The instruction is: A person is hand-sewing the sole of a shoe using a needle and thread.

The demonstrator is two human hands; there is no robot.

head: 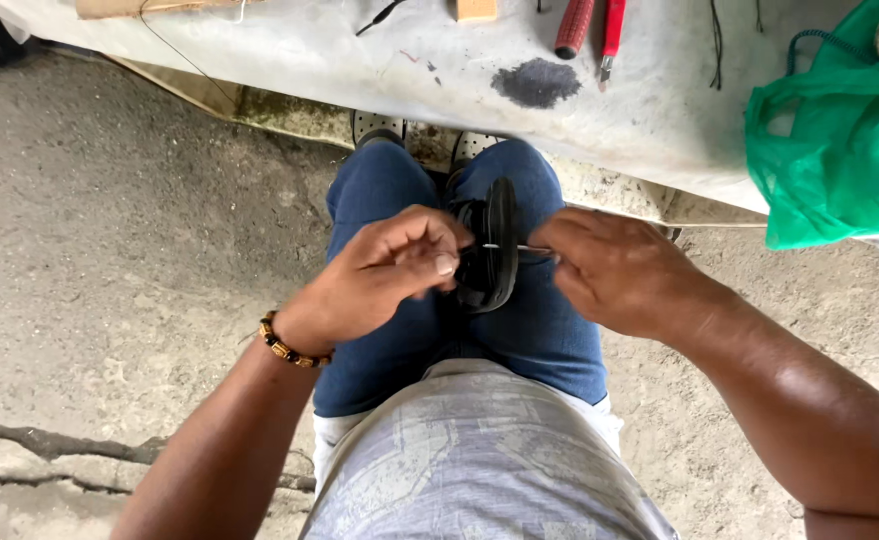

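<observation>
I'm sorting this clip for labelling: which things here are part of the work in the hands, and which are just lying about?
In use:
- black shoe, held on edge between the knees
- thin metal needle-like tool, pinched by the right hand
- left hand, gripping the shoe

Lying about:
- red-handled tools on the bench
- green plastic bag
- wooden block

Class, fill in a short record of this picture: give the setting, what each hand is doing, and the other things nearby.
Setting: person seated on a concrete floor beside a white sheet
Left hand: grips a black shoe held between the knees
Right hand: holds a thin metal tool at the shoe's edge
Wrist: beaded bracelet on the left
Nearby: green plastic bag, red-handled tools
</observation>
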